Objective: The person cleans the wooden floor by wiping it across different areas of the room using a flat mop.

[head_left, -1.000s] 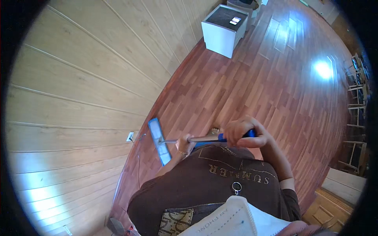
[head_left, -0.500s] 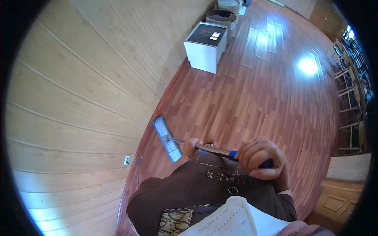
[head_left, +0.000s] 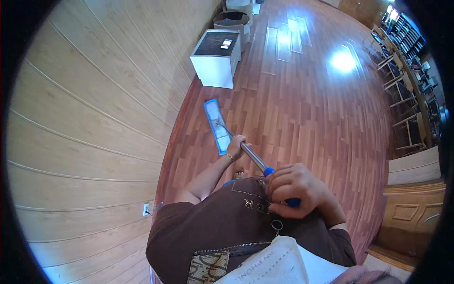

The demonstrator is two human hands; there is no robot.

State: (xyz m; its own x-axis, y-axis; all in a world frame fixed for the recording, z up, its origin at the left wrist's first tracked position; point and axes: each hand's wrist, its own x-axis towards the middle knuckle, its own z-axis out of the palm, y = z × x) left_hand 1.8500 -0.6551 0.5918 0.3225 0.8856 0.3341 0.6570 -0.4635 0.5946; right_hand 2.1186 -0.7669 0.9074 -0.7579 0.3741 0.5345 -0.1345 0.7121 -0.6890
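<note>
Head view, one frame. Flat mop lies with its blue-edged pale pad flat on the wooden floor, long axis running roughly along the panelled wall, pad near the wall's foot but apart from it. Metal shaft slopes from the pad back toward the torso.

Left hand: grip pressed together around the shaft, low down, nearer the pad. Right hand: grip wrapped tight over the blue handle end, held just in front of the brown top.

Step in hand, as I judge it: a mopping stroke along the strip of floor beside the wall, pad pushed out ahead of the body. Whether the stroke is outbound or returning, I cannot tell from this frame.

Next move, my judgement: it calls for keeping the pad flat under even downward pressure from the lower hand while the upper hand steers, and holding the line parallel to the wall so the pad edge does not knock the skirting.

Surroundings: a white box-shaped cabinet with a dark top stands against the wall ahead, directly on the mop's line; beyond it a round bin. A wall socket sits low on the panelling beside me. Chairs line the far right, well apart. The cabinet is the one obstruction; the stroke must stop short or turn around it.
</note>
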